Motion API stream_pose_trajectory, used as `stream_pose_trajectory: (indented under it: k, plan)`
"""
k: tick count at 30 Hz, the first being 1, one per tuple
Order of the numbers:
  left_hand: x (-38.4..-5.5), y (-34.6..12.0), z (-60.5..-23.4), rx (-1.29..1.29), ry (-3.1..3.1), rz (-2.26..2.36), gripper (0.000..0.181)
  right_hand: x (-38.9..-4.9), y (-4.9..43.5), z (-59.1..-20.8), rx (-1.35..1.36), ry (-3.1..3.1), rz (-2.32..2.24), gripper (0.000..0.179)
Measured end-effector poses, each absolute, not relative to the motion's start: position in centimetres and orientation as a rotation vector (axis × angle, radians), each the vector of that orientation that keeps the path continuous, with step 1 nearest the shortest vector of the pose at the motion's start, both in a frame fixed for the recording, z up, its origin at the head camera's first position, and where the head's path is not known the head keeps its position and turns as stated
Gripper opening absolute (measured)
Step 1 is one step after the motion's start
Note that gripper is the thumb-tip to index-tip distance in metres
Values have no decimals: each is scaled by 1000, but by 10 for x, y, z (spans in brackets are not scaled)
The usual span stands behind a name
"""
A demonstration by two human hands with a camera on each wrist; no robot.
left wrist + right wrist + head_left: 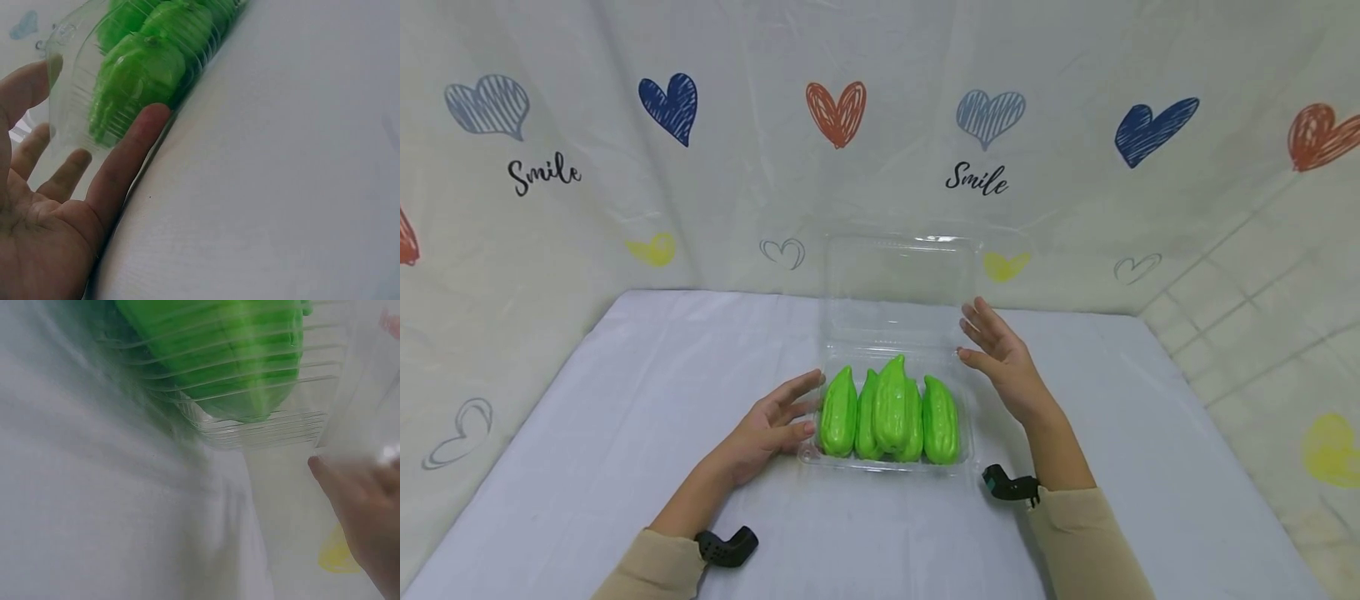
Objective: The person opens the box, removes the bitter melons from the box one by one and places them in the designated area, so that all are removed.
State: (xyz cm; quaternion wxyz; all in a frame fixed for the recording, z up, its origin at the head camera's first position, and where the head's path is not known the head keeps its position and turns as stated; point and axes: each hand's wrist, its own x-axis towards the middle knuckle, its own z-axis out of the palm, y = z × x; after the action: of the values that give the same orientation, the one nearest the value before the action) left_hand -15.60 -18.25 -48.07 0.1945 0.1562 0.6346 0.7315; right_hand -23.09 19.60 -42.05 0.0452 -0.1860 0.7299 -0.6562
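A clear plastic clamshell container sits on the table with its lid raised at the back. Several glossy bright green peppers, pointed at the far end, lie side by side in its base. My left hand is at the left side of the base, thumb and fingers extended; in the left wrist view the thumb lies along the lower wall. At the lid's lower right edge is my right hand, fingers stretched out and thumb near the hinge. Whether it touches the lid I cannot tell.
A white cloth covers the table. Behind it hangs a pale curtain printed with hearts and the word Smile. A black wrist camera sits on the left wrist, another camera on the right.
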Motion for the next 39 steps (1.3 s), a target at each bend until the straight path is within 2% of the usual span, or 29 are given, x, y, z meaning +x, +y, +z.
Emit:
stream_pose_trajectory:
  k: [20, 39]
  plan:
    - [-157, -181, -480, 426, 1817, 2035, 74, -237, 196, -433, -484, 2203, -1943, 89]
    - [-156, -182, -480, 445, 1787, 2046, 76, -238, 197, -441, -386, 2166, -1885, 83]
